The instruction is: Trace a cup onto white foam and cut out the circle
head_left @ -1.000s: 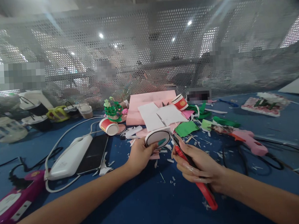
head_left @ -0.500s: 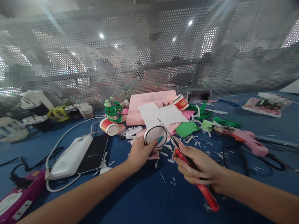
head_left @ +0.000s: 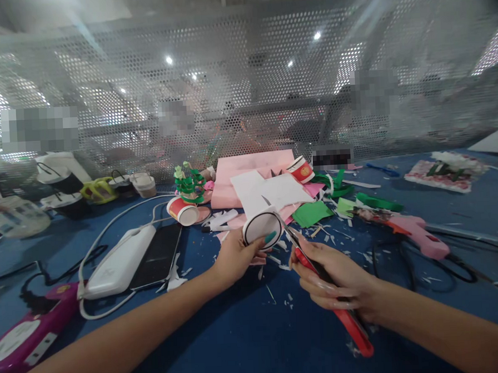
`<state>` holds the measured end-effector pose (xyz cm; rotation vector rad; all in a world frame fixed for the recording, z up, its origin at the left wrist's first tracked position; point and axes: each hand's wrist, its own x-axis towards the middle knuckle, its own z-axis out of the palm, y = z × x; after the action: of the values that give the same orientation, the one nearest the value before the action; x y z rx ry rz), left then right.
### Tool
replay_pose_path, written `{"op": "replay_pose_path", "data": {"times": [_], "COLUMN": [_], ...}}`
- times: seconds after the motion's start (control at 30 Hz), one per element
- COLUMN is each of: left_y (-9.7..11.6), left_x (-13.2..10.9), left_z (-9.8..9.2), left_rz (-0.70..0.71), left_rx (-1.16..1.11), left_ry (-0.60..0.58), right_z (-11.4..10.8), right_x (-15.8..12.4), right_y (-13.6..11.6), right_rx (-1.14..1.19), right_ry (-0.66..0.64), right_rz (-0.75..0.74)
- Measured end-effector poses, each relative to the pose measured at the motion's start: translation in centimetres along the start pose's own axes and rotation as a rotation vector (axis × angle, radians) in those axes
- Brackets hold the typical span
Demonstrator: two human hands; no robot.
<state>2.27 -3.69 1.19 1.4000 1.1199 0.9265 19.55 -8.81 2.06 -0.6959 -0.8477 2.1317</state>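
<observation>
My left hand (head_left: 235,258) is closed around a round white piece (head_left: 260,228) with a dark line along its edge. It looks like part of a paper cup, but I cannot tell for certain. The thumb, with a teal nail, presses on its face. In my right hand (head_left: 335,279) is a red and black box cutter (head_left: 353,332), gripped along its body. Its narrow metal blade points up and left, passing close beside the white piece's right edge. Whether blade and piece touch is unclear. White paper (head_left: 289,191) lies just behind them.
Red-and-white paper cups (head_left: 183,211) lie among green and pink scraps. A pink glue gun (head_left: 421,236) rests at the right. Left are a power bank (head_left: 122,265), a phone (head_left: 158,255) and a purple power strip (head_left: 31,326). A perforated metal screen (head_left: 244,86) stands behind.
The white piece in my left hand has shifted slightly right and tilted. My right hand and the box cutter have moved a little right and down.
</observation>
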Motion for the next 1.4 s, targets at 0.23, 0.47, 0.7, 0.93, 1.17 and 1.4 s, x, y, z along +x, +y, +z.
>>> {"op": "replay_pose_path", "data": {"times": [0.23, 0.47, 0.7, 0.93, 1.17, 1.4], "left_y": [-0.5, -1.2, -0.9, 0.0, -0.7, -1.0], "left_x": [-0.2, -0.1, 0.0, 0.3, -0.4, -0.1], "left_z": [-0.1, -0.4, -0.3, 0.2, -0.2, -0.2], "left_rz": [0.1, 0.295, 0.257, 0.003, 0.212, 0.197], "left_rx": [0.135, 0.433, 0.367, -0.007, 0.237, 0.231], "left_ry": [-0.045, -0.067, -0.083, 0.01, 0.047, -0.04], "right_z": [-0.3, -0.1, 0.1, 0.5, 0.5, 0.8], "right_x": [-0.3, -0.1, -0.2, -0.1, -0.4, -0.4], "right_y": [0.4, 0.4, 0.4, 0.3, 0.5, 0.3], "right_rx": [-0.067, -0.09, -0.147, -0.18, -0.209, -0.205], "right_ry": [-0.005, 0.008, 0.049, 0.105, 0.087, 0.111], "right_rz": [-0.069, -0.16, -0.166, -0.143, -0.155, -0.174]}}
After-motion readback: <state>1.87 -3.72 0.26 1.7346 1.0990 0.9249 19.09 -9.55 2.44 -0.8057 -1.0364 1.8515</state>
